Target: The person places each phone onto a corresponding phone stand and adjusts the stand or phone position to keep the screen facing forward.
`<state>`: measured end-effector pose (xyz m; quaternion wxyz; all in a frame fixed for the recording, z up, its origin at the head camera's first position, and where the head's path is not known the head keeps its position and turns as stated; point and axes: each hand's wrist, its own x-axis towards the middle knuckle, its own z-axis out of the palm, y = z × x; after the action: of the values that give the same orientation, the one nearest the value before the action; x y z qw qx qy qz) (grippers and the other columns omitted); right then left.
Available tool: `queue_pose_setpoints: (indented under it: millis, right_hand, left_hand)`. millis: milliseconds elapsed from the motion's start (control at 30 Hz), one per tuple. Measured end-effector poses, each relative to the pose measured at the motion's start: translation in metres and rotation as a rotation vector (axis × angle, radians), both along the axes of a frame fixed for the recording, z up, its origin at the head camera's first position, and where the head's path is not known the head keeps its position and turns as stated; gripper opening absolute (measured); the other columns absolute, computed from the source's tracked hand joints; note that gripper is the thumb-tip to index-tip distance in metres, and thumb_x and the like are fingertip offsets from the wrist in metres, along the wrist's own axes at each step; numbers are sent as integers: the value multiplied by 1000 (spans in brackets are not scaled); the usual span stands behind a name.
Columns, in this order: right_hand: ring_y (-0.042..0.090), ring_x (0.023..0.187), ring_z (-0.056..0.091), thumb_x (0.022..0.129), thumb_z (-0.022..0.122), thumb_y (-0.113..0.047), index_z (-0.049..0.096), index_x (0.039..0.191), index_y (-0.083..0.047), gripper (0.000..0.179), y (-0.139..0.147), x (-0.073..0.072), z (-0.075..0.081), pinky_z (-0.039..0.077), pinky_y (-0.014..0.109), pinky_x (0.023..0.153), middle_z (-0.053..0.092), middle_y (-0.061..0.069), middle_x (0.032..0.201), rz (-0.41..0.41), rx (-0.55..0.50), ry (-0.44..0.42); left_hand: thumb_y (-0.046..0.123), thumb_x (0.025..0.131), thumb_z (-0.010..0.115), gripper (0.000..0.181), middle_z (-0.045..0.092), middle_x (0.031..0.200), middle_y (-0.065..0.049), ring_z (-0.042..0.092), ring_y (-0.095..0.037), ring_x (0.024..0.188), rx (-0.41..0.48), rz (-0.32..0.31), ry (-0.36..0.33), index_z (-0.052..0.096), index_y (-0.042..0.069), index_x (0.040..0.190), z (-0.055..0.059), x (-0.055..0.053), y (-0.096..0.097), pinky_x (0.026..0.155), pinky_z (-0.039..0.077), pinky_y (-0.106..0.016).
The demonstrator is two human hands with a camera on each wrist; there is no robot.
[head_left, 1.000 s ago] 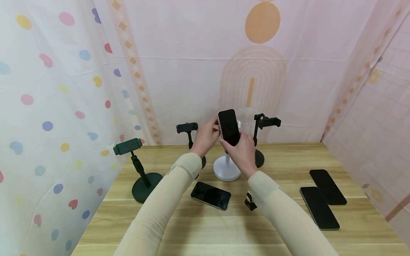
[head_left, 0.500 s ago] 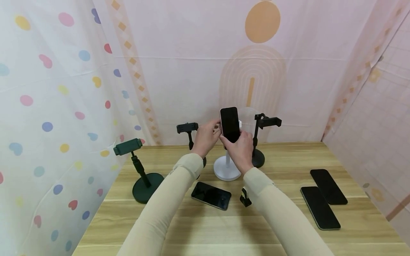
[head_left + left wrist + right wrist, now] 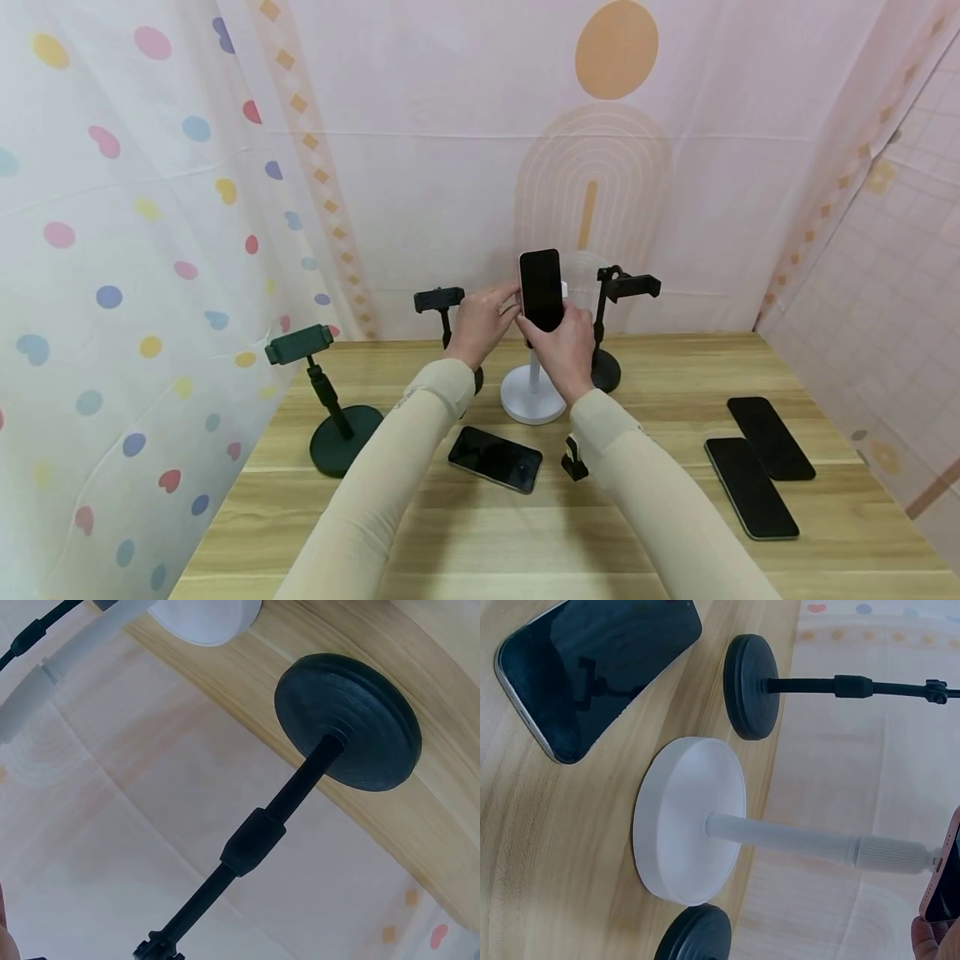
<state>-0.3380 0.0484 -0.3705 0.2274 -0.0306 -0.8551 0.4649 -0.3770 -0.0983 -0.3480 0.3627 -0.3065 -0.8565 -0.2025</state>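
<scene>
A phone (image 3: 541,292) with a dark screen stands nearly upright above the white phone stand (image 3: 533,398). My right hand (image 3: 566,346) grips its lower end, thumb across the front; in the right wrist view, fingertips (image 3: 927,939) meet the phone's pinkish edge (image 3: 931,889). At the phone's left edge is my left hand (image 3: 483,321), fingers bent; whether they pinch the phone or the holder behind it is hidden. A small white part of the holder (image 3: 564,289) shows at the phone's right side. The left wrist view barely includes the hand.
Black phone stands (image 3: 438,298) (image 3: 632,287) flank the white one, and a green phone stand (image 3: 297,343) is at left. One phone (image 3: 495,458) lies in front of the white stand; two others (image 3: 752,487) (image 3: 770,437) lie at right. A patterned curtain (image 3: 450,167) hangs behind the table.
The phone has turned from a leftward tilt to nearly upright and shifted slightly right and up. My right wrist has moved a little left. The left hand stays at the phone's left edge.
</scene>
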Motion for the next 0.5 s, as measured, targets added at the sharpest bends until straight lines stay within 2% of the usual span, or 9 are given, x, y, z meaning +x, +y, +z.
queue_pose_setpoints:
  millis: [233,500]
  right_hand:
    - [31,99,50,80,75,-56,60,123,3,74,-1,0,1,44,48,87,54,17,110,-13,34,12]
    - [33,100,52,80,75,-57,59,123,4,77,-1,2,2,45,48,87,55,19,111,-36,68,14]
  left_hand:
    - [13,91,74,31,71,114,-13,71,-26,96,-43,22,3,70,1,119,-3,2,-3,81,56,-33]
    - [12,92,72,29,72,109,-13,72,-25,90,-58,-13,48,67,2,119,-6,3,-5,77,57,-33]
